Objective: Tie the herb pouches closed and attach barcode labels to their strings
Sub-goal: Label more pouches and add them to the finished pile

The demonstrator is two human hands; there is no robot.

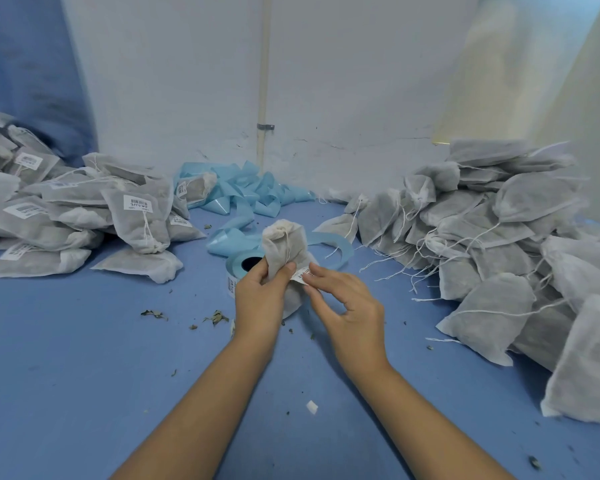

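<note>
Labelled pouches (84, 216) pile at my surface's (84, 358) left edge, unlabelled pouches (499, 237) at its right; the label roll (246, 266) sits between, behind my hands.

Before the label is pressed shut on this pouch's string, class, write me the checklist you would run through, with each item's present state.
1. Pouch held firmly: ok, the left hand grips it upright.
2. Pouch mouth drawn closed: ok, the top is gathered by its string.
3. Barcode label in hand: ok, the right hand pinches it beside the pouch.
4. Label wrapped round the string: cannot tell, fingers hide the join.
5. Label roll within reach for the next one: ok, just behind the hands.
6. Unlabelled pile kept apart from labelled pile: ok, right and left.
</note>
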